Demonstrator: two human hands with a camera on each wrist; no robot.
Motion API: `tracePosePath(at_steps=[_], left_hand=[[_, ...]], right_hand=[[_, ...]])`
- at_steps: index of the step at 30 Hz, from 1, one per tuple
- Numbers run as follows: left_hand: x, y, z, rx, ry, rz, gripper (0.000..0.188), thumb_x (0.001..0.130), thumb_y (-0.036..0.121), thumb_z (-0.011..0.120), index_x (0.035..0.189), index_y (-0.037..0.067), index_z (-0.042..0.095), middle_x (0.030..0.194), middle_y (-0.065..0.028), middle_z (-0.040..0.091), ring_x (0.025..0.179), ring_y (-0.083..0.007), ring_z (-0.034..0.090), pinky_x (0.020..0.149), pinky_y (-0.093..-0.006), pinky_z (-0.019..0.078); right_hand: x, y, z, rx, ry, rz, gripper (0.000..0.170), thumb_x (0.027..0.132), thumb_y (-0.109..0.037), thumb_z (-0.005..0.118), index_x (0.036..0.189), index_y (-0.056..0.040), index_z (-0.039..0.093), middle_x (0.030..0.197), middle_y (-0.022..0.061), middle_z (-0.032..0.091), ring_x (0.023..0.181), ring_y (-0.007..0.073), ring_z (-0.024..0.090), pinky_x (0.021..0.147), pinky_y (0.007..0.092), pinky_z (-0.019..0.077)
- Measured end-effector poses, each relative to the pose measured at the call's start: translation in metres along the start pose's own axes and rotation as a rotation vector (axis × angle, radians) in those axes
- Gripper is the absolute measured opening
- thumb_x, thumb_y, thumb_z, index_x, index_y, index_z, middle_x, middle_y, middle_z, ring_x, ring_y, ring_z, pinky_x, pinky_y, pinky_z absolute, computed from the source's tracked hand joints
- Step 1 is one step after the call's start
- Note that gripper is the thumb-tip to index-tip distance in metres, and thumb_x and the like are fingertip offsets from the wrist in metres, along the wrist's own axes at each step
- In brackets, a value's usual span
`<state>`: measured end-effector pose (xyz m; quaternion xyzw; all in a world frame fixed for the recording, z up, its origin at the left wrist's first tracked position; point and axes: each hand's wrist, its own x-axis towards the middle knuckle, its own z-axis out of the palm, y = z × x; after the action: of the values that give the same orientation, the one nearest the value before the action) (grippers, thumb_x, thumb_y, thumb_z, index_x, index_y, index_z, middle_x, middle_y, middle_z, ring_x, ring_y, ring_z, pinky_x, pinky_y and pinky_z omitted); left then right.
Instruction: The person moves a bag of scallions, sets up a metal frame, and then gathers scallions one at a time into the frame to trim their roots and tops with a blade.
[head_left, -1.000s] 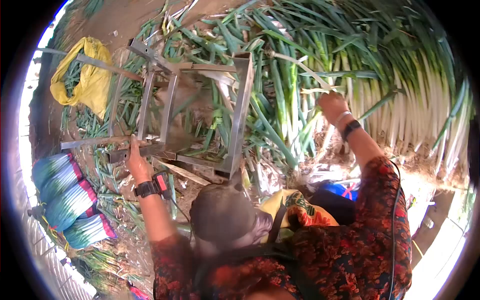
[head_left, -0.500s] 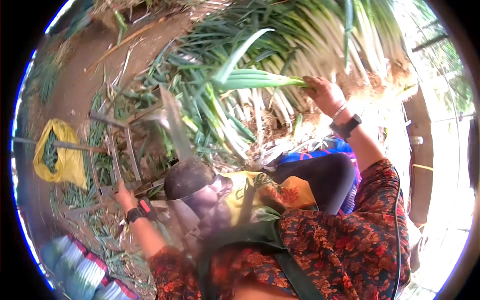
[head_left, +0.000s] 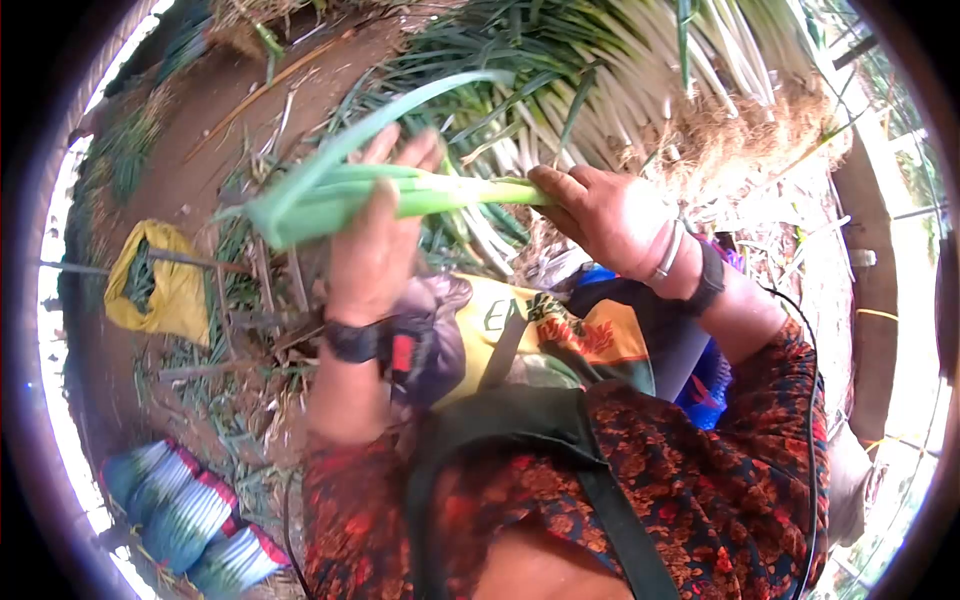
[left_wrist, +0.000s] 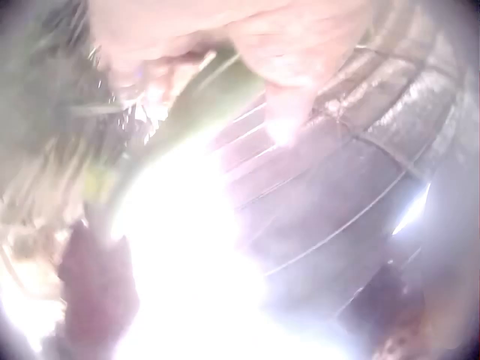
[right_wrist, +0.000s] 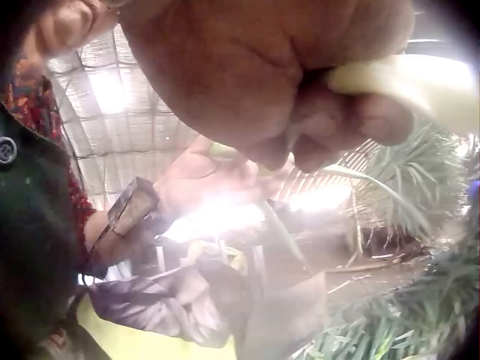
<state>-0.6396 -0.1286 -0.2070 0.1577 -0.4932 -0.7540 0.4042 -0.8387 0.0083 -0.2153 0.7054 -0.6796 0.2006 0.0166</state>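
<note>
My right hand [head_left: 610, 215] grips the pale end of a green onion leaf bunch [head_left: 465, 190], which stretches leftward in the head view. Its long green leaves bend back at the far end. My left hand [head_left: 370, 240] is at the leafy part, blurred, with straight fingers behind the leaves and the thumb in front. In the right wrist view, curled fingers [right_wrist: 322, 124] hold the pale stalk [right_wrist: 412, 79], and the left hand [right_wrist: 210, 180] appears beyond them. Glare washes out much of the left wrist view, where green leaf [left_wrist: 214, 97] runs beneath the left hand [left_wrist: 292, 45].
A large pile of green onions [head_left: 620, 90] with roots lies ahead to the right. Farther left are a metal frame [head_left: 265, 280] and an open yellow sack [head_left: 185, 310]. Tied green onion bundles [head_left: 195, 510] lie at lower left, with cut leaves scattered over the ground.
The right hand lifted the green onion leaves off the pile and drew them toward the body. The left hand left the metal frame and came up to the leaves. The head view swung right.
</note>
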Motion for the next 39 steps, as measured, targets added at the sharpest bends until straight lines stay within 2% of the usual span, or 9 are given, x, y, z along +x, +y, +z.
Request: tracePosePath(at_steps=[3, 8, 11, 22, 27, 31, 34, 38, 39], left_hand=[[0.003, -0.013, -0.003, -0.701, -0.127, 0.064, 0.034, 0.098, 0.038, 0.046, 0.100, 0.006, 0.057, 0.082, -0.0035, 0.063, 0.079, -0.0169, 0.060, 0.082, -0.0381, 0.0467], [-0.048, -0.025, 0.013, 0.392, -0.380, -0.388, 0.027, 0.095, 0.032, 0.056, 0.102, 0.006, 0.060, 0.067, -0.0018, 0.058, 0.052, -0.0091, 0.053, 0.051, -0.0252, 0.0454], [-0.042, -0.020, 0.039, 0.207, -0.606, -0.799, 0.026, 0.094, 0.030, 0.057, 0.094, 0.004, 0.061, 0.066, 0.0006, 0.053, 0.050, -0.0082, 0.050, 0.046, -0.0235, 0.0391], [-0.022, -0.014, 0.037, -0.287, -0.773, -0.190, 0.028, 0.095, 0.025, 0.056, 0.111, 0.001, 0.057, 0.056, 0.0035, 0.049, 0.041, -0.0054, 0.042, 0.044, -0.0257, 0.0463], [-0.058, 0.061, -0.079, 0.133, -0.069, -0.527, 0.022, 0.097, 0.025, 0.052, 0.102, 0.005, 0.059, 0.059, 0.0048, 0.047, 0.044, -0.0072, 0.044, 0.046, -0.0271, 0.0466], [-0.092, 0.108, -0.146, 1.415, 0.423, -0.088, 0.039, 0.095, 0.039, 0.051, 0.078, 0.005, 0.058, 0.060, 0.0019, 0.046, 0.055, -0.0083, 0.043, 0.046, -0.0269, 0.0331], [-0.096, 0.191, -0.317, 1.744, 1.119, -0.472, 0.053, 0.082, 0.055, 0.061, 0.073, 0.002, 0.060, 0.059, -0.0005, 0.047, 0.057, -0.0136, 0.046, 0.052, -0.0339, 0.0349], [-0.125, 0.281, -0.413, 2.283, 1.231, -0.065, 0.049, 0.082, 0.042, 0.061, 0.116, 0.006, 0.059, 0.110, -0.0208, 0.061, 0.105, -0.0296, 0.058, 0.086, -0.0406, 0.0453], [-0.104, 0.266, -0.377, 2.274, 1.597, -0.144, 0.049, 0.083, 0.039, 0.061, 0.119, 0.006, 0.058, 0.114, -0.0218, 0.059, 0.107, -0.0302, 0.057, 0.088, -0.0392, 0.0447]], right_hand=[[-0.011, -0.013, -0.018, -0.053, -0.068, 0.004, 0.034, 0.084, -0.021, 0.065, 0.115, -0.0118, 0.058, 0.070, 0.0079, 0.054, 0.061, 0.0277, 0.060, 0.052, 0.0381, 0.0486], [-0.060, -0.024, -0.041, -0.154, -0.246, -0.312, 0.021, 0.079, -0.021, 0.063, 0.098, -0.0126, 0.060, 0.062, 0.0019, 0.048, 0.046, 0.0193, 0.054, 0.040, 0.0337, 0.0426], [-0.078, -0.019, -0.057, -0.160, -0.251, -0.378, 0.025, 0.077, -0.021, 0.063, 0.101, -0.0129, 0.062, 0.060, -0.0002, 0.045, 0.048, 0.0164, 0.053, 0.041, 0.0316, 0.0414], [-0.062, 0.036, -0.135, -0.417, -0.246, -0.435, 0.062, 0.062, -0.008, 0.072, 0.122, -0.0097, 0.058, 0.065, 0.0025, 0.042, 0.055, 0.0185, 0.047, 0.048, 0.0350, 0.0390], [-0.113, 0.139, -0.124, -0.398, -0.154, 0.139, 0.054, 0.078, -0.007, 0.068, 0.130, -0.0145, 0.054, 0.077, 0.0076, 0.054, 0.063, 0.0244, 0.055, 0.057, 0.0364, 0.0461], [-0.142, 0.168, -0.113, -0.499, -0.280, 0.371, 0.050, 0.083, -0.006, 0.065, 0.130, -0.0167, 0.054, 0.088, 0.0090, 0.060, 0.072, 0.0252, 0.060, 0.063, 0.0357, 0.0495], [-0.203, 0.268, -0.135, -0.217, 0.024, 0.245, 0.038, 0.086, -0.010, 0.063, 0.124, -0.0131, 0.057, 0.100, 0.0107, 0.064, 0.079, 0.0242, 0.062, 0.069, 0.0336, 0.0513], [-0.234, 0.329, -0.146, -0.348, 0.031, 0.512, 0.033, 0.088, -0.014, 0.061, 0.121, -0.0122, 0.059, 0.104, 0.0113, 0.065, 0.084, 0.0244, 0.063, 0.073, 0.0337, 0.0516], [-0.230, 0.337, -0.145, -0.398, 0.007, 0.587, 0.033, 0.088, -0.014, 0.061, 0.121, -0.0123, 0.059, 0.104, 0.0113, 0.065, 0.085, 0.0246, 0.063, 0.074, 0.0339, 0.0515]])
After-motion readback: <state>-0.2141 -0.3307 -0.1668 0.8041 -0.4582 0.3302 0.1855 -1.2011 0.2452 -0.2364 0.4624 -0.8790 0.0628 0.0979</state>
